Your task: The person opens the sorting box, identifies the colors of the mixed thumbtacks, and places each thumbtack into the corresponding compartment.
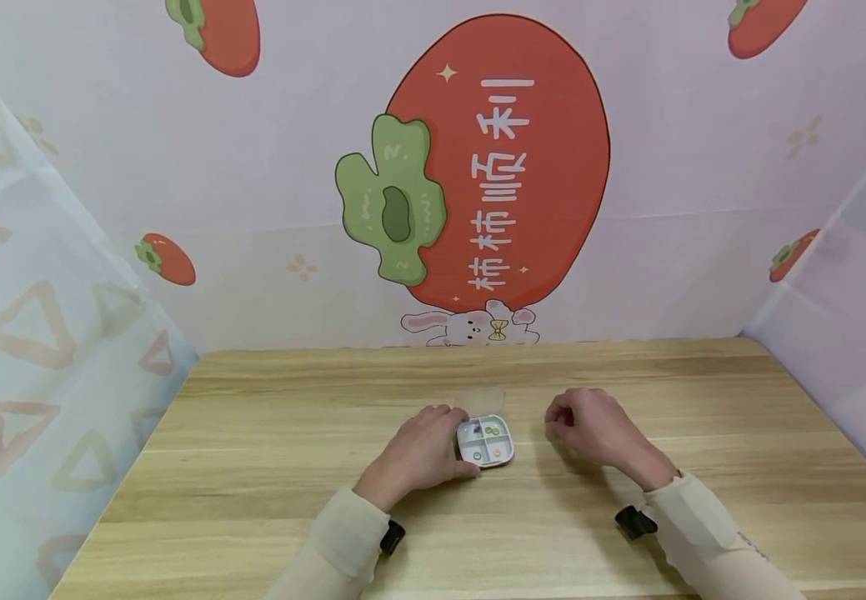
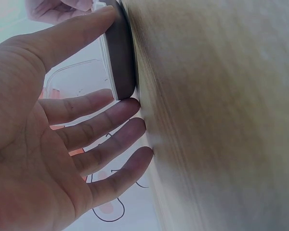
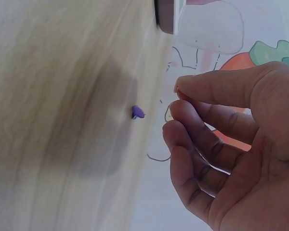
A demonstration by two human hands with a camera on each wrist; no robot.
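A small white pill box [image 1: 485, 441] with four-part divider stands on the table, its clear lid [image 1: 481, 401] folded back behind it. My left hand [image 1: 425, 450] holds the box from the left, thumb at the near side and fingers at the far side. In the left wrist view the thumb presses the dark lower wall [image 2: 121, 53] of the box. Small coloured pieces lie in its compartments, one purple, others greenish and orange. My right hand [image 1: 596, 425] hovers right of the box, fingers loosely bent, thumb close to the index finger. Nothing shows between them. A tiny purple piece [image 3: 137, 112] lies on the table beside it.
The wood-grain table [image 1: 290, 500] reaches to a printed fabric backdrop [image 1: 282, 167] with a big red persimmon. Fabric walls also stand at left and right. A black wrist camera [image 1: 392, 537] sits under the left cuff, another black one [image 1: 635, 522] by the right.
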